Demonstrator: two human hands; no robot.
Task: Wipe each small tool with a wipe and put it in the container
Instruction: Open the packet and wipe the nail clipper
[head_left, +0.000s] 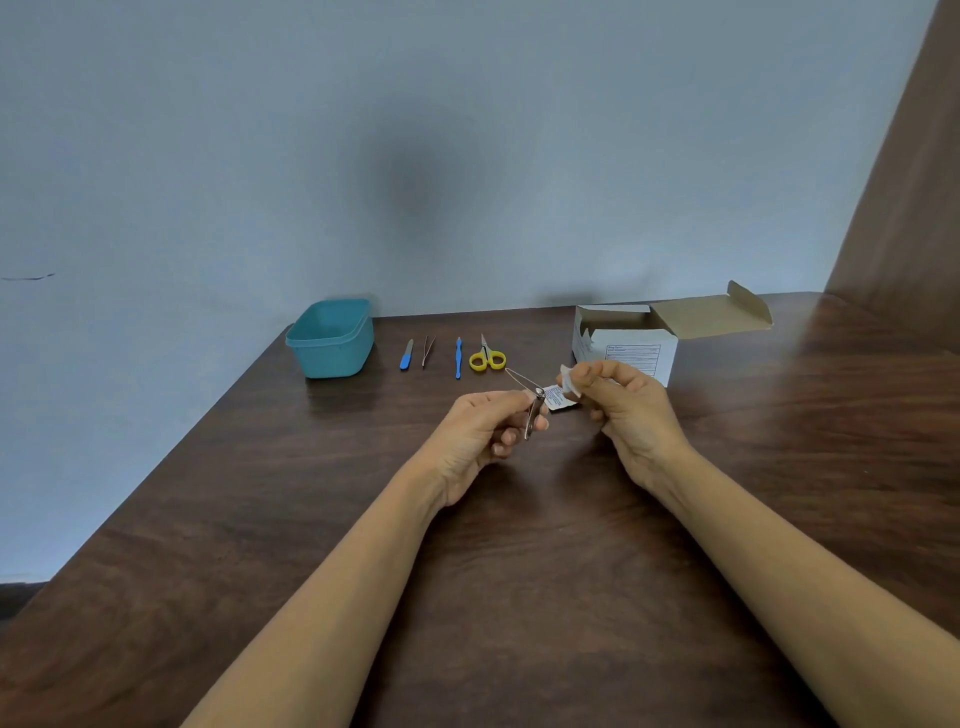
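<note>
Over the dark wood counter (519, 545) by a grey wall, my left hand (483, 431) grips the clipper (532, 410), its lever swung open. My right hand (623, 405) pinches a wipe (566, 382) just beside it. Behind them a file (407, 356), tweezers (428, 351) and scissors (487, 357) lie between the teal container (332, 338) and an open box (626, 343).

My left arm (332, 597) and right arm (810, 571) come in bare from the near edge and angle toward each other. My left hand (480, 434) has its fingers curled round a clipper (533, 415), fingertips showing underneath. Just to its right, not touching, my right hand (626, 410) shows its back to me, pinching a wipe (567, 379) at its far left tip, with the other fingers curled in.
</note>
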